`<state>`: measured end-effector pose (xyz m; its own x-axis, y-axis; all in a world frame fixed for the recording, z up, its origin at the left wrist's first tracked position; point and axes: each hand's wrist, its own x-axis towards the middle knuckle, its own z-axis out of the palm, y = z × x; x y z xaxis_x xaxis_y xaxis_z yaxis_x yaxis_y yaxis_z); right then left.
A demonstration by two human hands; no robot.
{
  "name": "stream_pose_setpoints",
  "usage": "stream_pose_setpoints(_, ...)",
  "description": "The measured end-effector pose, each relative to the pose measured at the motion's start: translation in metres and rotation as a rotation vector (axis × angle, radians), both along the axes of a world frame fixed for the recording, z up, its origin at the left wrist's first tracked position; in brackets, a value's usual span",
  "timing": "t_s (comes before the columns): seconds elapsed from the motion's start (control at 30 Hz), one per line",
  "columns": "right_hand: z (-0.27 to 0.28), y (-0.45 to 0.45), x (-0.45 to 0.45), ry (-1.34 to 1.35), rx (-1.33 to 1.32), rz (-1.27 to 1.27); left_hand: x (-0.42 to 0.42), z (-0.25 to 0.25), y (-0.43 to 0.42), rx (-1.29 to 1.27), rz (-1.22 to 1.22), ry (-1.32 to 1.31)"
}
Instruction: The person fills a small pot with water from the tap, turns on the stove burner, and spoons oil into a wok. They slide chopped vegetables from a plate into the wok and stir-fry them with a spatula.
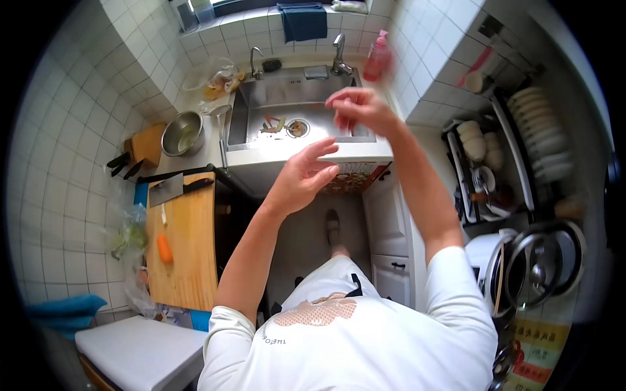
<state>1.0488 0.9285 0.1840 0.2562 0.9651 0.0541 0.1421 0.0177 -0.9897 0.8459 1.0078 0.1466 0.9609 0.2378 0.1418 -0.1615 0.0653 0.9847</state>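
My left hand [304,174] is raised in front of the sink's front edge, fingers apart and nothing in it. Over the right side of the steel sink [261,98] hangs my right hand [360,109], its fingers loosely bent and slightly blurred, with no object visible in it. Vegetable peelings [274,124] lie in the sink beside the drain [297,128]. On the wooden cutting board [189,260] to the left are a cleaver [167,189], an orange carrot piece [164,249] and a thin pale piece [163,214]. Neither hand touches these.
A metal pot [183,133], a ladle [220,111] and a knife block [147,144] stand left of the sink. Behind it are a faucet [339,55] and a pink soap bottle [376,58]. A dish rack [499,156] with bowls and a glass lid [538,267] are at right.
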Motion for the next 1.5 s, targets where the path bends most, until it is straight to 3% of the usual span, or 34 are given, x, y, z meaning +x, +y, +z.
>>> stream_pose_setpoints(0.07, -0.040, 0.048, 0.095, -0.456, -0.144, -0.389, 0.018, -0.029, 0.020, 0.085, 0.053, 0.090)
stream_pose_setpoints(0.2, -0.059, 0.130, 0.271, -0.807, -0.134, -0.603, 0.031, -0.094, 0.071, -0.036, 0.178, 0.341)
stream_pose_setpoints(0.27, -0.053, 0.168, 0.329, -0.918, -0.243, -0.669, 0.035, -0.105, 0.090, -0.236, 0.345, 0.465)
stream_pose_setpoints(0.33, -0.054, 0.207, 0.390, -1.185, -0.214, -0.740, 0.039, -0.109, 0.101, -0.274, 0.440, 0.515)
stream_pose_setpoints(0.4, -0.048, 0.236, 0.435, -1.258, -0.292, -0.739, 0.044, -0.113, 0.108, -0.296, 0.501, 0.540)
stream_pose_setpoints(0.53, -0.073, 0.287, 0.540, -1.562, -0.145, -0.753, 0.048, -0.126, 0.110, -0.376, 0.615, 0.576)
stream_pose_setpoints(0.6, -0.081, 0.301, 0.569, -1.561, -0.075, -0.671, 0.050, -0.133, 0.113, -0.416, 0.652, 0.597)
stream_pose_setpoints(0.67, -0.065, 0.304, 0.549, -1.394, -0.673, -0.624, 0.049, -0.141, 0.114, -0.451, 0.674, 0.621)
stream_pose_setpoints(0.73, -0.088, 0.311, 0.578, -1.505, -0.301, -0.720, 0.047, -0.151, 0.116, -0.471, 0.715, 0.590)
stream_pose_setpoints(0.77, -0.092, 0.315, 0.581, -1.499, -0.388, -0.755, 0.048, -0.150, 0.117, -0.465, 0.730, 0.586)
stream_pose_setpoints(0.8, -0.076, 0.313, 0.568, -1.495, -0.476, -0.790, 0.049, -0.150, 0.119, -0.458, 0.743, 0.581)
stream_pose_setpoints(0.87, -0.062, 0.310, 0.553, -1.427, -0.373, -0.835, 0.046, -0.148, 0.121, -0.466, 0.743, 0.577)
stream_pose_setpoints(0.93, -0.035, 0.296, 0.503, -1.309, -0.099, -0.979, 0.040, -0.147, 0.121, -0.480, 0.735, 0.558)
stream_pose_setpoints(1.07, -0.006, 0.222, 0.336, -0.938, 0.224, -0.838, 0.019, -0.152, 0.122, -0.490, 0.699, 0.533)
stream_pose_setpoints(1.1, -0.019, 0.210, 0.296, -0.770, 0.261, -0.646, 0.014, -0.154, 0.121, -0.508, 0.680, 0.514)
stream_pose_setpoints(1.17, -0.074, 0.207, 0.220, -0.791, 0.291, -0.430, 0.003, -0.160, 0.121, -0.532, 0.639, 0.487)
stream_pose_setpoints(1.27, -0.147, 0.235, 0.080, -0.403, -0.003, -0.329, -0.014, -0.157, 0.118, -0.540, 0.588, 0.496)
stream_pose_setpoints(1.3, -0.177, 0.247, 0.041, -0.391, -0.085, -0.328, -0.022, -0.155, 0.118, -0.534, 0.576, 0.493)
stream_pose_setpoints(1.33, -0.228, 0.262, 0.006, -0.428, -0.048, -0.338, -0.030, -0.153, 0.117, -0.521, 0.561, 0.506)
stream_pose_setpoints(1.4, -0.278, 0.274, -0.063, -0.678, -0.197, -0.191, -0.046, -0.153, 0.113, -0.509, 0.524, 0.526)
stream_pose_setpoints(1.5, -0.300, 0.270, -0.107, -0.887, -0.080, -0.251, -0.068, -0.152, 0.110, -0.504, 0.576, 0.533)
